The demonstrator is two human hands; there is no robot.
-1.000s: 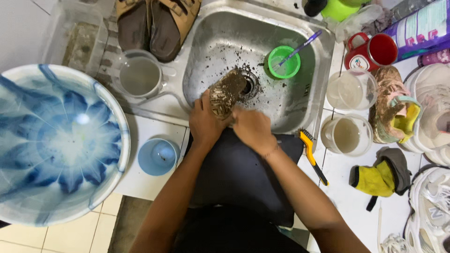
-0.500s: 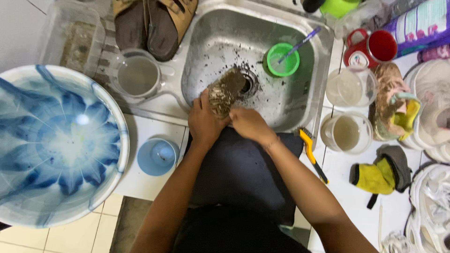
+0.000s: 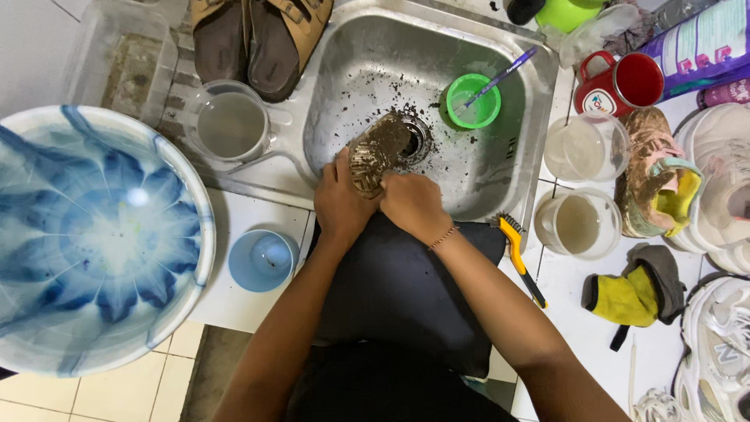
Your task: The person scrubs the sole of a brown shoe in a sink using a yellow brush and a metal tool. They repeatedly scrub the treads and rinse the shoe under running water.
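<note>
A muddy shoe (image 3: 378,150) is held sole-up over the steel sink (image 3: 508,156), above the drain. My left hand (image 3: 339,202) grips its near end from the left. My right hand (image 3: 412,205) is closed against the shoe's heel from the right; whether it holds a tool is hidden. Dark dirt specks are scattered across the sink floor. A green cup (image 3: 472,100) with a purple toothbrush (image 3: 500,78) in it stands in the sink's far right part.
A large blue-and-white basin (image 3: 86,234) fills the left. Brown sandals (image 3: 258,35), clear jugs of cloudy water (image 3: 231,123) (image 3: 580,223), a small blue cup (image 3: 262,259), a red mug (image 3: 625,82), a yellow-handled brush (image 3: 519,255), yellow gloves (image 3: 629,293) and white sneakers (image 3: 715,195) surround the sink.
My right hand has shifted slightly left and nearer along the shoe's heel. The shoe and my left hand stay almost in place over the drain.
</note>
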